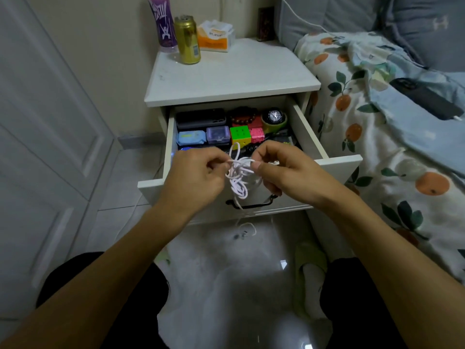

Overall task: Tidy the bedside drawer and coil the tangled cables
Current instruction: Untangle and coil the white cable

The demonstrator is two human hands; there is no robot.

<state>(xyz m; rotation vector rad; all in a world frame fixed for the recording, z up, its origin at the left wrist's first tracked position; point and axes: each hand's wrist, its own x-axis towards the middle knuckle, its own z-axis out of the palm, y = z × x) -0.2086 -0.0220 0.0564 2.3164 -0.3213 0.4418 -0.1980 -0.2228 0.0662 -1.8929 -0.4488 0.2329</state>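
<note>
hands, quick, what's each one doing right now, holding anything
Left hand: fingers curled, pinching the tangled white cable.
Right hand: fingers curled, pinching the same cable from the other side.

This is a bedroom in a home. A white nightstand (231,71) stands against the wall, its top drawer (251,172) pulled open and packed with personal odds and ends: puzzle cubes (240,135), a wristwatch (274,115), a bead bracelet (243,117), small cases. Just to the right of the nightstand lies a bed (392,137) with fruit-printed bedding and grey pillows (334,16) at its head. On the nightstand's top, at the back left, stand a gold drink can (188,39), a purple bottle (162,23) and a tissue pack (216,36). To the nightstand's left are white panelled doors (47,137); below it, a glossy tiled floor (239,285) with a green slipper (310,260).
</note>
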